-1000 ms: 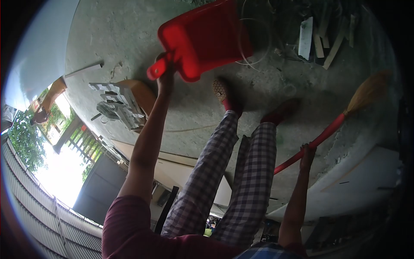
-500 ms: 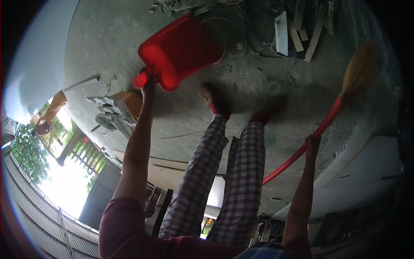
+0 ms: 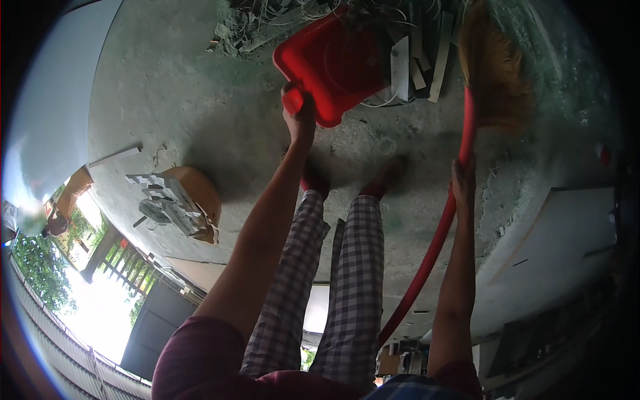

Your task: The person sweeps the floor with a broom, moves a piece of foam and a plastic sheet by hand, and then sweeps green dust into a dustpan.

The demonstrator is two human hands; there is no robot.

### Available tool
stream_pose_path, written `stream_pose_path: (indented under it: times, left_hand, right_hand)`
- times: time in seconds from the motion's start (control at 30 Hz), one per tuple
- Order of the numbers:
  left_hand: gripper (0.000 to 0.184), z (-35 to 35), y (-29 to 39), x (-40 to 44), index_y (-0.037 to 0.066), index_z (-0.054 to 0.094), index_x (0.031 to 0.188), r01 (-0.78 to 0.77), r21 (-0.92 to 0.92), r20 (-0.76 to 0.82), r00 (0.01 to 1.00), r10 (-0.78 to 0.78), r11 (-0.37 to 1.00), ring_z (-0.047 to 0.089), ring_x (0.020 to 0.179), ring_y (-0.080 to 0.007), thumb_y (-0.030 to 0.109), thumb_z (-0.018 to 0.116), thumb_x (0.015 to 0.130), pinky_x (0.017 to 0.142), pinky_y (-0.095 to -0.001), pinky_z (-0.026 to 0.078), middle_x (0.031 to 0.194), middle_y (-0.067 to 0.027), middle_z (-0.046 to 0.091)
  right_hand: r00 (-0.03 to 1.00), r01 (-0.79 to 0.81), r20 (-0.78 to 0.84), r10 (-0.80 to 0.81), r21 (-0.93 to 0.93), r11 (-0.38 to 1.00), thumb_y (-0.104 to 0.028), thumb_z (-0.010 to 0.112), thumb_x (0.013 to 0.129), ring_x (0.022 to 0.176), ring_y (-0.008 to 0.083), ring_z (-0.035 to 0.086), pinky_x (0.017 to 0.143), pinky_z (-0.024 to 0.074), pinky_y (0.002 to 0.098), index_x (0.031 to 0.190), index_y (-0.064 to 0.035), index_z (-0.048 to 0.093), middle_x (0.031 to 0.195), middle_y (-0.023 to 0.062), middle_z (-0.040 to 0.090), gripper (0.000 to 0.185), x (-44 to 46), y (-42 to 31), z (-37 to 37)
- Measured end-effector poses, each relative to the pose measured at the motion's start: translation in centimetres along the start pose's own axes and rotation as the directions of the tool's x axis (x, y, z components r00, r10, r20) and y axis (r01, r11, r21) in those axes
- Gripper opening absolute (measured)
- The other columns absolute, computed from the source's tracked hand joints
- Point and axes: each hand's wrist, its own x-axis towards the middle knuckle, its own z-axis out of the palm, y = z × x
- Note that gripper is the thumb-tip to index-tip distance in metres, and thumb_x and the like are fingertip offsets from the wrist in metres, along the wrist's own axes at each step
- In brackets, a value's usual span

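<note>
A red dustpan (image 3: 327, 83) is held out in front of me at the top middle, my left hand (image 3: 299, 117) closed around its handle. Its far edge overlaps a heap of scrap (image 3: 267, 30) on the floor; whether they touch I cannot tell. On the right, my right hand (image 3: 463, 181) grips the red handle of a broom (image 3: 437, 240). The broom's tan bristles (image 3: 493, 70) point away from me, beside several loose wood strips (image 3: 440, 60). The dustpan's inside is dark and partly hidden by thin strands.
Grey concrete floor (image 3: 233, 113) spreads around my feet. To the left stands a round brown container (image 3: 200, 190) with grey slatted pieces (image 3: 163, 200) on it. A pale panel (image 3: 547, 233) lies at the right. Another person (image 3: 57, 223) is at the far left, near the bright opening.
My left hand has carried the dustpan right and farther out, up to the scrap heap. My right hand has moved up and left, bringing the broom's bristles closer to the wood strips.
</note>
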Motion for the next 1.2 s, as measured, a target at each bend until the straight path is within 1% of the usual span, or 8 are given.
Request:
stream_pose_path:
  times: [0.23, 0.3, 0.5, 0.63, 0.7, 0.83, 0.97, 1.2]
  left_hand:
    - [0.032, 3.0, -0.2, 1.1, 0.007, 0.046, 0.108, 0.025, 0.079, 0.039, 0.999, -0.028, 0.997, 0.055, 0.081, -0.0146, 0.009, 0.055, 0.077, 0.068, -0.0292, 0.048, 0.096, -0.0073, 0.054]
    - [0.032, 3.4, -0.8, 0.7, 0.006, 0.045, 0.108, -0.036, 0.096, 0.037, 0.999, 0.033, 0.995, 0.056, 0.08, -0.015, 0.008, 0.054, 0.078, 0.067, -0.0294, 0.049, 0.097, -0.0077, 0.054]
    - [0.034, 3.0, -1.3, 0.3, 0.004, 0.041, 0.111, 0.065, -0.003, 0.116, 0.991, -0.064, 0.998, 0.058, 0.08, -0.017, 0.007, 0.052, 0.079, 0.065, -0.0291, 0.05, 0.103, -0.0103, 0.052]
    - [0.034, 1.9, -1.0, 0.4, 0.005, 0.042, 0.112, 0.043, -0.052, 0.08, 0.996, -0.039, 0.998, 0.059, 0.078, -0.0173, 0.007, 0.052, 0.079, 0.065, -0.0292, 0.05, 0.101, -0.0101, 0.053]
    - [0.034, 1.6, -0.9, 0.3, 0.005, 0.042, 0.112, 0.054, -0.056, 0.04, 0.998, -0.051, 0.997, 0.059, 0.077, -0.0174, 0.007, 0.052, 0.08, 0.065, -0.0293, 0.05, 0.1, -0.0098, 0.053]
    - [0.034, 1.9, 0.8, -0.8, 0.005, 0.042, 0.112, 0.09, -0.017, -0.013, 0.996, -0.091, 0.996, 0.059, 0.074, -0.0176, 0.008, 0.051, 0.08, 0.064, -0.0297, 0.05, 0.097, -0.0097, 0.054]
    - [0.033, 2.3, -0.1, -2.1, 0.005, 0.043, 0.11, 0.132, -0.091, -0.078, 0.987, -0.139, 0.987, 0.059, 0.072, -0.0168, 0.009, 0.052, 0.079, 0.062, -0.0298, 0.049, 0.096, -0.0092, 0.054]
    - [0.033, 3.0, 0.2, -2.7, 0.006, 0.043, 0.11, 0.207, -0.068, -0.078, 0.974, -0.212, 0.976, 0.059, 0.074, -0.0171, 0.009, 0.054, 0.078, 0.064, -0.0304, 0.05, 0.091, -0.008, 0.055]
  right_hand:
    - [0.908, -0.042, 0.416, -0.057, 0.225, 0.973, -0.033, 0.052, 0.085, 0.043, 0.0064, 0.042, 0.038, 0.0389, 0.023, 0.12, -0.0207, 0.029, 0.06, -0.0008, 0.041, 0.043, 0.7, -6.8, -1.7]
    - [0.818, -0.265, 0.553, 0.157, 0.12, 0.957, -0.032, 0.053, 0.085, 0.043, 0.0062, 0.042, 0.038, 0.0387, 0.0229, 0.12, -0.0214, 0.029, 0.061, -0.0015, 0.042, 0.045, 0.2, -7.5, -2.8]
    - [0.673, -0.147, 0.74, 0.017, 0.111, 0.983, -0.032, 0.053, 0.084, 0.044, 0.0068, 0.043, 0.038, 0.0389, 0.0232, 0.127, -0.0198, 0.024, 0.062, -0.0009, 0.043, 0.053, -3.2, -8.8, -0.7]
    - [0.716, -0.022, 0.692, -0.093, 0.155, 0.988, -0.022, 0.051, 0.083, 0.043, 0.0096, 0.045, 0.039, 0.0406, 0.0253, 0.13, -0.0139, 0.024, 0.066, 0.003, 0.047, 0.055, -7.1, -10.4, 0.5]
    - [0.793, 0.065, 0.598, -0.12, 0.112, 0.992, -0.039, 0.053, 0.082, 0.044, 0.009, 0.043, 0.04, 0.0403, 0.0243, 0.131, -0.0149, 0.023, 0.062, 0.0013, 0.042, 0.063, -10.5, -10.7, -1.3]
    - [0.964, 0.166, 0.241, -0.111, -0.219, 0.962, -0.045, 0.048, 0.082, 0.053, 0.0147, 0.054, 0.046, 0.0449, 0.0291, 0.135, -0.0217, 0.018, 0.084, 0.0084, 0.057, 0.065, -13.2, -8.5, -7.1]
    - [0.983, 0.128, -0.037, -0.181, -0.574, 0.809, -0.032, 0.043, 0.085, 0.075, 0.0398, 0.059, 0.063, 0.0484, 0.0453, 0.135, -0.0216, 0.016, 0.089, 0.0228, 0.059, 0.057, -5.7, -8.2, -8.8]
    - [0.952, 0.239, 0.073, -0.299, -0.786, 0.57, -0.023, 0.047, 0.081, 0.075, 0.0386, 0.059, 0.065, 0.0467, 0.0454, 0.135, -0.0189, 0.015, 0.084, 0.0232, 0.059, 0.063, 4.3, -8.4, -0.6]
